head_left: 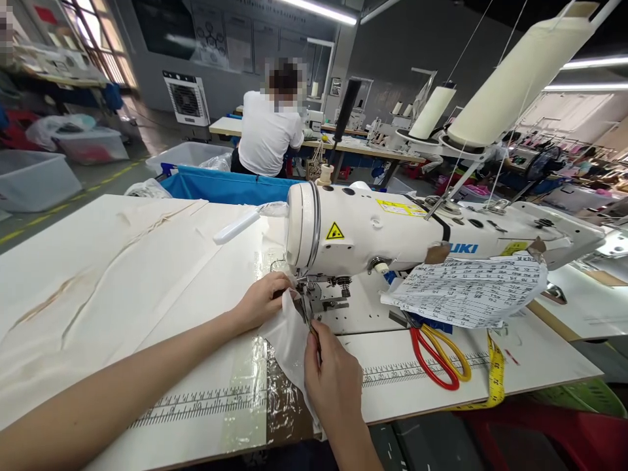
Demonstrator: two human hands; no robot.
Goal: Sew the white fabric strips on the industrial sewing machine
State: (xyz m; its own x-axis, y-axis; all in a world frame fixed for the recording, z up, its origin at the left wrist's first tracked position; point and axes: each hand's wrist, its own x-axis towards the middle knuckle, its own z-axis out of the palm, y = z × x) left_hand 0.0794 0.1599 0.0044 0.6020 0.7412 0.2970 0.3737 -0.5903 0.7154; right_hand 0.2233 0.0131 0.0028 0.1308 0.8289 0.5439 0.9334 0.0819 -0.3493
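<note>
White fabric hangs over the front edge of the table beside the needle area of a white sewing machine. At its upper end, close to the presser foot, my left hand pinches the cloth with closed fingers. My right hand is wrapped round a slim metal tool, its tip pointing up at the cloth by the needle. Whether this is a pair of tweezers or thread snips I cannot tell. The fabric's edge at the needle is partly hidden by my left fingers.
Red-and-yellow-handled scissors and a yellow tape measure lie on the right. A handwritten sheet hangs on the machine. Thread cones stand above. Behind the table are a blue cloth bin and a seated person.
</note>
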